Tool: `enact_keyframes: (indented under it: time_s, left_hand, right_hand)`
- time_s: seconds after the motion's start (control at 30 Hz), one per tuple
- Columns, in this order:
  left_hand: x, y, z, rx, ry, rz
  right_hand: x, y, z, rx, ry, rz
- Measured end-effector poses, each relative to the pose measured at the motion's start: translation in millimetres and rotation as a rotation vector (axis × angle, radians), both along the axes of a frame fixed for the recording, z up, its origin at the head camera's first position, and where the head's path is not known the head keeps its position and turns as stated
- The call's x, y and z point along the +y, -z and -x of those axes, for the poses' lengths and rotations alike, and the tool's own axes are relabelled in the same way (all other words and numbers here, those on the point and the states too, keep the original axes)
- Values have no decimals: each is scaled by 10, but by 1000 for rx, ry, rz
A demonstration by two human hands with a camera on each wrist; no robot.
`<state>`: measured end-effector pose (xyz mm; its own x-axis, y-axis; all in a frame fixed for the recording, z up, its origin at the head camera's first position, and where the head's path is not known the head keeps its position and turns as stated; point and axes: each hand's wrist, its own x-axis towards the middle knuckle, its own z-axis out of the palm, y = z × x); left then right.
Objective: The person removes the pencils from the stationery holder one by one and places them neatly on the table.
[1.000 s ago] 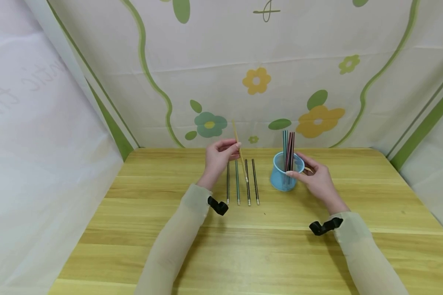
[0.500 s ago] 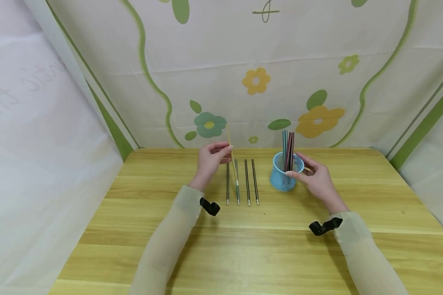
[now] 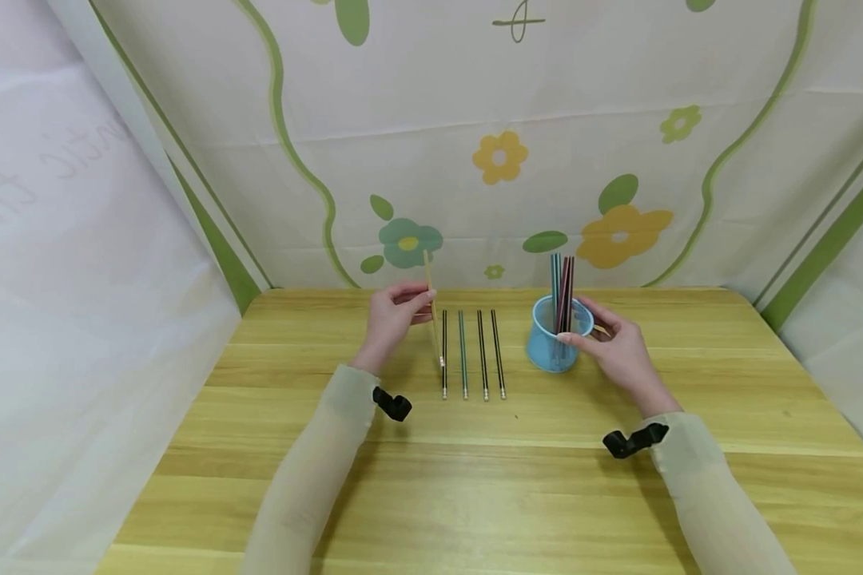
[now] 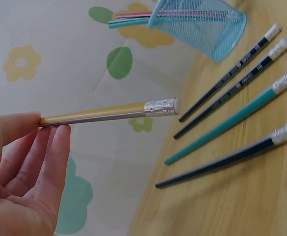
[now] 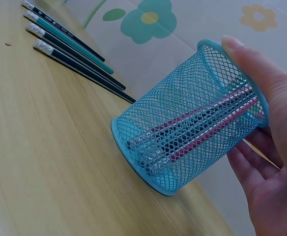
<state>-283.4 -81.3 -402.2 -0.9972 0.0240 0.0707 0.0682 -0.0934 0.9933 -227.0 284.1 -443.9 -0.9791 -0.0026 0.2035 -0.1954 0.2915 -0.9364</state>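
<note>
My left hand (image 3: 394, 319) pinches a yellow pencil (image 4: 104, 113) between thumb and fingertips. The pencil is held above the table, its white eraser end toward me and lower than its far end. Under and right of it, a row of pencils lies on the wood: a black pencil (image 3: 444, 343), a teal pencil (image 3: 463, 351) and two more black pencils (image 3: 483, 351). At the right, my right hand (image 3: 618, 351) grips the rim of a blue mesh pen cup (image 5: 183, 118). Inside the cup stand several teal, red and dark pencils (image 3: 564, 287), eraser ends down.
The wooden table (image 3: 475, 495) ends at a pale cloth wall (image 3: 431, 160) printed with flowers, close behind the pencils and cup. Another cloth panel (image 3: 101, 319) borders the table's left side. A small dark speck (image 3: 516, 417) lies on the wood before the row.
My left hand has moved left with the yellow pencil, from over the right part of the row to its leftmost black pencil. The right hand and cup have stayed in place.
</note>
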Motion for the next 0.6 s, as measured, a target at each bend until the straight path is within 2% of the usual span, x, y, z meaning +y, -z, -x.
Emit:
enact_keyframes:
  time_s: [0.33, 0.6]
  left_hand:
    - [-193, 31, 27, -23, 9, 74]
    - [-268, 152, 42, -102, 30, 95]
  right_hand:
    - [9, 7, 7, -8, -9, -4]
    - [11, -11, 11, -11, -8, -14]
